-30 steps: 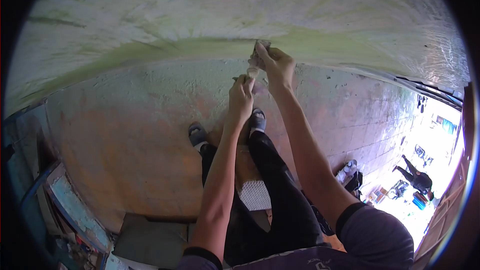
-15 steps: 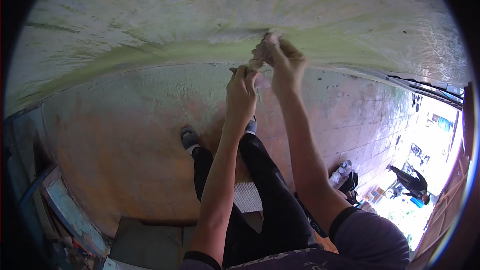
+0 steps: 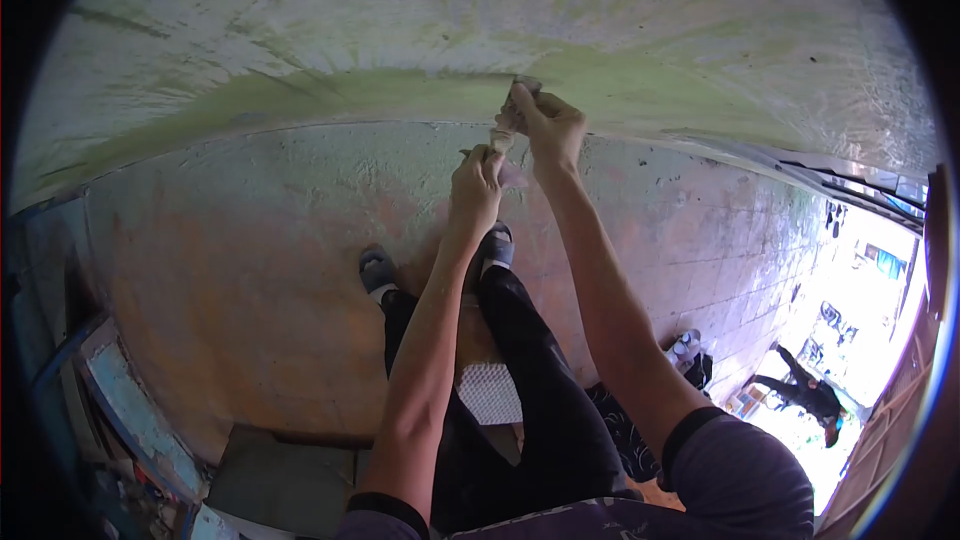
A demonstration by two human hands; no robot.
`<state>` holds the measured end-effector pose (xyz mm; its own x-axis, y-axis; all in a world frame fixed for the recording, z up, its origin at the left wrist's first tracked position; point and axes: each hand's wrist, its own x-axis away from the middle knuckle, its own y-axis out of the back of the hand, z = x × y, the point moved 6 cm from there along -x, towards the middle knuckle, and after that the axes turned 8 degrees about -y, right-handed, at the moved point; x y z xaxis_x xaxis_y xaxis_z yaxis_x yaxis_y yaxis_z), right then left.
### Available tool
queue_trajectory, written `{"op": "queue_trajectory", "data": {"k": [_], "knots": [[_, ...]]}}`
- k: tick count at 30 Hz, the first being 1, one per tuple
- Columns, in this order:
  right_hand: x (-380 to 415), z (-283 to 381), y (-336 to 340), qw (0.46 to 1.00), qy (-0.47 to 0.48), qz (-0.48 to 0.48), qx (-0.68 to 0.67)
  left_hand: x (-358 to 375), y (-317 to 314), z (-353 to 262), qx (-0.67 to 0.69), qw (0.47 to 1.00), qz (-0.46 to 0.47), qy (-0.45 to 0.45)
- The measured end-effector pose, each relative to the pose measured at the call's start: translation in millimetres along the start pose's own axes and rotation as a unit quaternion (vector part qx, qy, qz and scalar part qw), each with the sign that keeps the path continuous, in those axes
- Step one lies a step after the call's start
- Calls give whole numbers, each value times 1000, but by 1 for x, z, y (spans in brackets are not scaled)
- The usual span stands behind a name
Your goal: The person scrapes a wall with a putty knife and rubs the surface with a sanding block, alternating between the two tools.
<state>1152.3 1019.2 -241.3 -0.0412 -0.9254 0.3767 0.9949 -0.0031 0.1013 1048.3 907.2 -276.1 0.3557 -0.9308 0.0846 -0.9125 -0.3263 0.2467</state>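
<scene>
Both hands are raised near the edge where the green-white surface (image 3: 400, 90) meets the reddish, patchy wall (image 3: 270, 240). My right hand (image 3: 553, 130) is closed on a crumpled, pale brownish piece of material (image 3: 504, 134), its fingertips close against the green surface. Lower and to the left, my left hand (image 3: 476, 186) pinches the lower part of the same piece, and a pale pinkish end hangs beside its fingers. What exactly the piece is cannot be made out.
Below are my sandalled feet (image 3: 377, 270) and a white perforated surface (image 3: 490, 395). A dark grey box-like object (image 3: 285, 485) stands lower left, beside a worn light-blue panel (image 3: 135, 410). At the right, another person (image 3: 810, 398) is in a bright opening.
My right hand has moved slightly down and left, and my left hand slightly down. The other person in the bright opening has shifted position and has legs apart.
</scene>
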Motion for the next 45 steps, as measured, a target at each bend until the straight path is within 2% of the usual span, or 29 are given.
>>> {"op": "queue_trajectory", "data": {"k": [2, 5, 8, 9, 11, 12, 14, 16, 17, 18, 20, 22, 23, 25, 27, 29, 32, 33, 36, 39, 42, 43, 45], "knots": [[25, 53, -3, 999, 3, 12, -36, -1, 11, -33, 3, 1000, -16, -16], [41, 103, 2, 991, 54, 12, -122, -9, 29, -97, 14, 993, -71, -97], [27, 65, -7, 996, 47, 8, -68, -16, 8, -42, -2, 999, -24, -24], [16, 40, -7, 1000, 6, 13, -25, -13, 7, -30, -1, 1000, -22, -19], [11, 35, -1, 999, 0, 9, 53, 0, 2, -14, 5, 1000, -13, -3], [8, 35, -2, 996, 0, 8, 89, 1, 9, -25, 9, 1000, -26, -15], [29, 77, -16, 1000, 21, 20, 7, 3, 28, -56, 20, 998, -49, -31], [44, 97, -25, 997, 52, 30, -54, 0, 37, -62, 18, 997, -68, -40], [34, 80, -22, 999, 50, 17, -12, -7, 39, -65, 14, 996, -79, -50], [19, 49, -21, 998, 54, 7, 29, -8, 32, -45, 6, 997, -67, -23], [-9, 0, -21, 994, 40, -11, 98, 0, 6, 25, -8, 999, -45, 28], [-10, -14, -24, 987, -9, -30, 158, 7, 7, 28, -18, 999, -29, 14], [-13, -13, -17, 979, 11, -33, 203, 6, 6, 31, -24, 999, -39, -6], [7, 35, -24, 995, 54, -6, 83, 3, 16, 4, -19, 997, -59, -35], [21, 51, -21, 999, 54, 1, 3, -7, 29, -41, 0, 996, -71, -59], [26, 62, -26, 998, 40, 5, -50, -10, 22, -24, -14, 998, -54, -32], [-8, -4, -22, 998, 21, 16, 54, -12, 9, 19, -17, 999, -40, -14], [-10, 7, -25, 980, 42, 15, 194, -8, 12, 15, -16, 999, -30, -2], [8, 38, -28, 997, 49, 44, 43, -6, 28, -6, 0, 999, -48, -24], [30, 72, -31, 997, 34, 25, -57, -14, 42, -47, 21, 996, -62, -60], [-4, -11, -34, 1000, -7, 3, 21, -6, 20, 31, -33, 999, -35, 23], [-23, -46, -28, 990, -11, -7, 142, -5, 18, 37, -31, 999, -33, 16], [-8, -23, -27, 992, -10, 3, 125, 0, 18, 45, -28, 999, -26, 4]]}}
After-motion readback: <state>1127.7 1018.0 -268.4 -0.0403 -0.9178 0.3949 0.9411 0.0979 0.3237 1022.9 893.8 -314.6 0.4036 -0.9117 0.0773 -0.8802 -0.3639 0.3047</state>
